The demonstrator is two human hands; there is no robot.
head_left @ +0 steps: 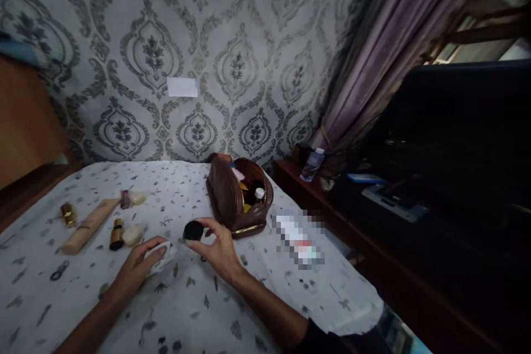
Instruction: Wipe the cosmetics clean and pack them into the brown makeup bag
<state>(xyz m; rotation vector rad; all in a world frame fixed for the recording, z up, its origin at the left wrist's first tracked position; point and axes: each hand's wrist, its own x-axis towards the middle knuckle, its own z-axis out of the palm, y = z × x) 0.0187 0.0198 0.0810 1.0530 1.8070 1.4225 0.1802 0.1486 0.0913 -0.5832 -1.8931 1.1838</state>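
Between the thumb and fingers of my right hand point(219, 249) is a small round jar with a black lid point(193, 230), raised over the cloth. My left hand point(139, 265) pinches a crumpled white wipe or tissue point(162, 257) just left of the jar; the two do not touch. Behind my right hand stands a brown toiletry bag point(226, 191), unzipped, with a white-capped bottle point(259, 194) and other items inside. Left of my left hand lie a round cream-coloured container point(133, 235) and a small gold bottle with a black end point(116, 235).
A beige tube point(89, 227), a gold-capped piece point(67, 214) and small pots point(138, 198) lie on the patterned white cloth point(186, 310). A blurred-out white item point(298, 238) is at right. A water bottle point(313, 165) stands on the dark red ledge beyond.
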